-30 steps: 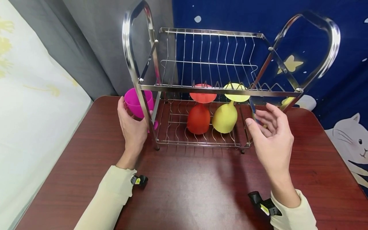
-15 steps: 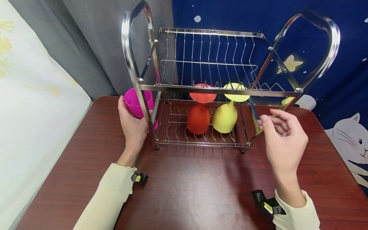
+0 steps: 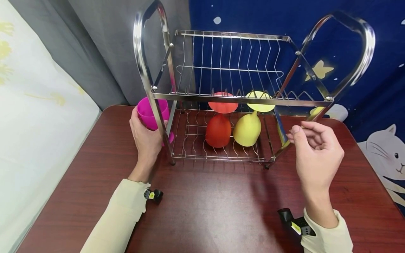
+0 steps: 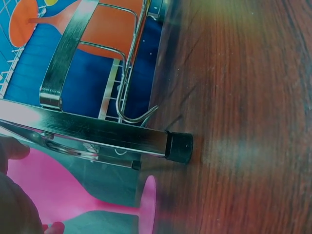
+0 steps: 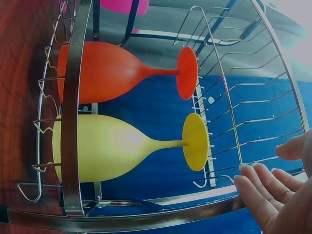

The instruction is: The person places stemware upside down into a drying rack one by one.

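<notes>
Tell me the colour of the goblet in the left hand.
Bright pink: the goblet in the left hand shows best in the head view.

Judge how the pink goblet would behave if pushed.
Left unheld, the pink goblet would probably tip readily: a wide bowl sits over a thin stem. It seems fairly stiff, with no visible dent in the left hand.

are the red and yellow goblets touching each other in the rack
Apart. The right wrist view shows a gap between the red goblet and the yellow goblet, at bowls and bases alike.
</notes>
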The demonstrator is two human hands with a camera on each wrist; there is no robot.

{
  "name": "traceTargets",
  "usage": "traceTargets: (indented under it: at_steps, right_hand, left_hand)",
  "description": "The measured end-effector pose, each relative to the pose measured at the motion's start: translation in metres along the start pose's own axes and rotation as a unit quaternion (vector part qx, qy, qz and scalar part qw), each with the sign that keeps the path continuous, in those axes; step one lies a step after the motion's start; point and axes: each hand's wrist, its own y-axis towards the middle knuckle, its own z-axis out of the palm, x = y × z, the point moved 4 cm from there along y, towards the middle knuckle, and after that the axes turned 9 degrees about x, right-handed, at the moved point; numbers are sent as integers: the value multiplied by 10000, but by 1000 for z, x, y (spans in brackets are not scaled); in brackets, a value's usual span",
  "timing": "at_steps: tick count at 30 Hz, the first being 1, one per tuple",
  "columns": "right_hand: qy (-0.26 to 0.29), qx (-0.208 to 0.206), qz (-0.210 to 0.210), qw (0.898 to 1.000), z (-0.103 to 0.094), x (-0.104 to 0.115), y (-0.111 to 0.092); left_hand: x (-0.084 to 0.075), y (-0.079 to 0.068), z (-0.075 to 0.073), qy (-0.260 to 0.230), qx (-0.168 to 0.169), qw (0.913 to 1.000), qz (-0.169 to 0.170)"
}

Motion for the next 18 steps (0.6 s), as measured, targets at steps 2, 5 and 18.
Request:
traceTargets:
  at_steps: [2, 5, 18]
  right_hand:
    - [90, -36, -9, 10000, 0, 0, 0]
    - [176, -132, 28, 9998, -1, -1, 0]
    - [-614, -730, 802, 9922, -8, 1, 0]
  left_hand:
    - [0, 0, 0, -16, -6, 10000, 34]
    - [0, 0, 0, -61, -5, 10000, 70]
    - [-6, -5, -8, -246, -99, 9996, 52]
